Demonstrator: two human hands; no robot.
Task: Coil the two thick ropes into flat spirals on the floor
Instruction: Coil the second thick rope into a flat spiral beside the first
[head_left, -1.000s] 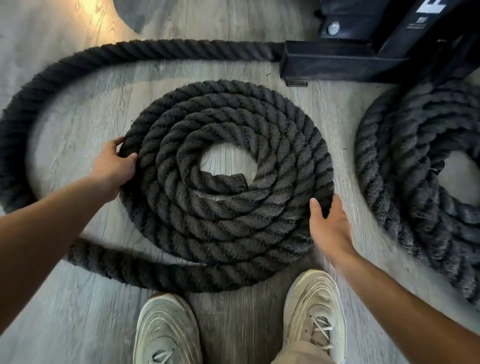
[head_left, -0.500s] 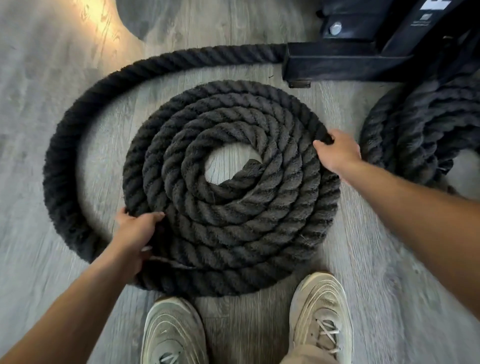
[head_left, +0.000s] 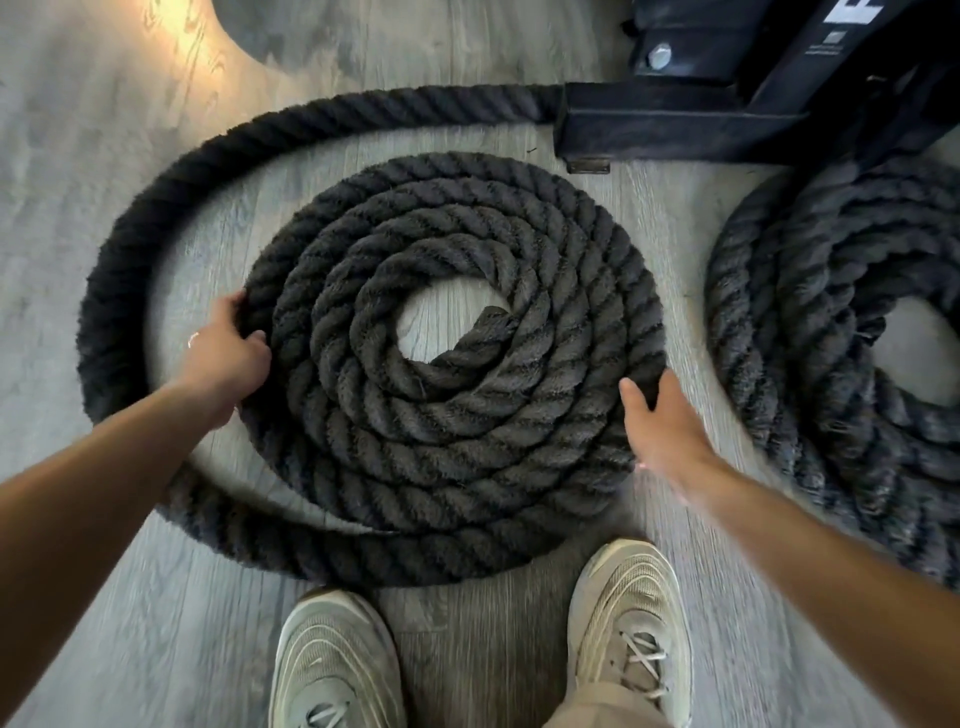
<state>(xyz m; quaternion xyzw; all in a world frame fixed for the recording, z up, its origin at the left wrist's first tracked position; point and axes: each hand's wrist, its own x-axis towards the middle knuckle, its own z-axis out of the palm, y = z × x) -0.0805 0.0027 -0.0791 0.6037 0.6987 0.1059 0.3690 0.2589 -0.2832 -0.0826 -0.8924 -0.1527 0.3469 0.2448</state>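
The near rope spiral (head_left: 457, 343) lies flat on the floor (head_left: 675, 249) at centre; its loose tail (head_left: 156, 218) arcs from 6 round to 12 o'clock. The left hand (head_left: 223, 358) curls its fingers over the outer turn at 9; the right hand (head_left: 660, 426), fingers straight, presses at 4. Heavy, stiff and rough, it looks best turned by its rim. The second coil (head_left: 831, 364) sits at 3

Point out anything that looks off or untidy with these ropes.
The second coil on the right is not flat: its turns pile on one another and look uneven. The centre spiral lies flat and tight, but its outer length still loops wide to the left, with bare floor between. The inner end pokes into the centre hole.
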